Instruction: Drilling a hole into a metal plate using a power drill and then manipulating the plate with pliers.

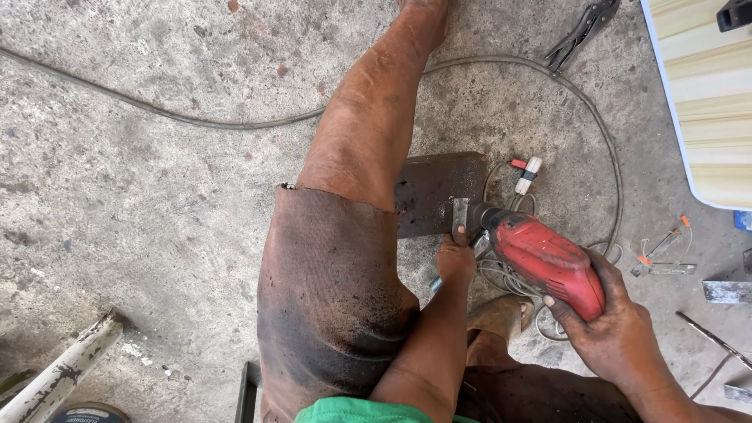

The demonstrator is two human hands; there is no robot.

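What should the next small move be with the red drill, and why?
Probably press the red drill straight down into the small metal strip. The right hand grips the drill, its nose sits at the strip, and the left hand pins that strip against the rusty plate.

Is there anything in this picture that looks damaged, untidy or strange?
Yes. Loose cable lies tangled on the floor right under the red drill in the right hand. The left hand holds a small metal piece on the rusty plate, close to the drill tip.
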